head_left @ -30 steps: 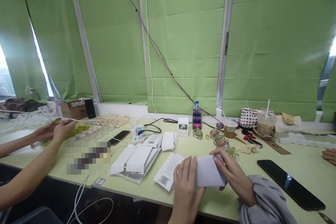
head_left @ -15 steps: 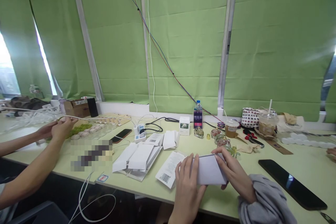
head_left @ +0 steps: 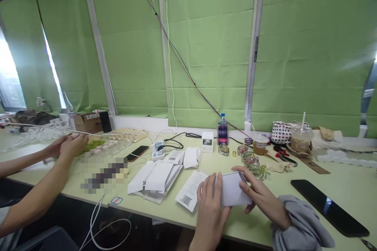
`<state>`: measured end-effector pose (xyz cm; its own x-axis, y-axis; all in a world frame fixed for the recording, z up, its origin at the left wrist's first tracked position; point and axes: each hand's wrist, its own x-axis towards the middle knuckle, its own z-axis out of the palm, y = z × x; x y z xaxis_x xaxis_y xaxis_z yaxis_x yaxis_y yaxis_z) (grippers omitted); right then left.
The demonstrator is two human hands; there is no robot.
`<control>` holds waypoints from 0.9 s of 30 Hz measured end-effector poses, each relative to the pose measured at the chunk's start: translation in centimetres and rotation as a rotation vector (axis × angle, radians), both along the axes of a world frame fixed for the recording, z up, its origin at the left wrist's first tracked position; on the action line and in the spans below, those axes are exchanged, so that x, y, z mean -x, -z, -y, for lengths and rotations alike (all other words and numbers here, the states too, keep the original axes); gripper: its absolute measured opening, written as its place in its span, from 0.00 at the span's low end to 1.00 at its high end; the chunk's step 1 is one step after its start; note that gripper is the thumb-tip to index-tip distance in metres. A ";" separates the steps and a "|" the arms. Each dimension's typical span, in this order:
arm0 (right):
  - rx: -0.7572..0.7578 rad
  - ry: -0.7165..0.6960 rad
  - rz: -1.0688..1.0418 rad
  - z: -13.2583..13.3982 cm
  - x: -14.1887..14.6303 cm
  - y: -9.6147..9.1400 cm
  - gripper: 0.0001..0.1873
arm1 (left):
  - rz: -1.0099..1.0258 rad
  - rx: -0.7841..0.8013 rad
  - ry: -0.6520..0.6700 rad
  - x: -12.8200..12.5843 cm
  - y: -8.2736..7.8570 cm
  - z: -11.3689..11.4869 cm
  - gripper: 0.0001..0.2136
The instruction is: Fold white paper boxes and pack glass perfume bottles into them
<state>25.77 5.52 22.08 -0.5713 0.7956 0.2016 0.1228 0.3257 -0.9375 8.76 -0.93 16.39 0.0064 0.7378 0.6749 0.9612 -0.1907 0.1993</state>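
A white paper box (head_left: 234,190), opened into shape, is held between my two hands above the table's front edge. My left hand (head_left: 210,204) grips its left side, fingers along the top and thumb below. On the right side, my right hand (head_left: 256,190) has its fingers and thumb around the box's edge. Beside my left hand lies a flat white carton with a barcode (head_left: 190,192). Further left is a stack of flat folded white cartons (head_left: 157,176). Another upright white box with a picture (head_left: 207,143) stands toward the back.
A black phone (head_left: 328,208) lies at right. Behind my hands are glass jars (head_left: 250,160), a bottle (head_left: 223,131) and drink cups (head_left: 260,145). At left, another person's hands (head_left: 69,145) work over a tray. A power strip (head_left: 158,149) with cables sits mid-table.
The fingers of my right hand have shifted on the box, its index finger reaching further left along the top edge. The view has tilted slightly.
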 end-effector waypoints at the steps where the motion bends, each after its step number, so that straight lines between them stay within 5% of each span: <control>1: -0.002 -0.012 0.012 0.0 0.1 0.1 0.26 | -0.009 0.004 -0.001 0.0 0.0 0.0 0.39; 7: -0.006 0.042 0.033 -0.8 -0.5 0.3 0.21 | -0.058 0.013 0.009 0.9 -0.5 -0.2 0.40; 11: -0.011 0.119 0.076 -1.4 -1.7 0.0 0.23 | -0.012 0.001 -0.196 3.2 -0.7 -1.0 0.30; 15: 0.024 0.151 0.086 -1.8 -2.3 0.2 0.26 | 0.036 0.206 -0.458 5.5 -0.9 -1.5 0.30; 18: 0.015 0.157 0.156 -2.4 -2.3 1.1 0.28 | 0.049 0.384 -0.493 6.1 -1.4 -1.6 0.34; 22: -0.129 0.311 0.458 -2.8 -2.0 1.9 0.31 | 0.245 0.422 -0.361 5.9 -2.8 -1.3 0.34; 25: -0.313 0.509 0.786 -2.1 -1.7 1.2 0.31 | 0.782 0.409 -0.072 5.3 -4.0 -0.5 0.36; 27: -0.368 0.472 0.814 -1.2 -1.4 0.4 0.29 | 1.264 0.446 0.258 4.5 -4.8 0.1 0.35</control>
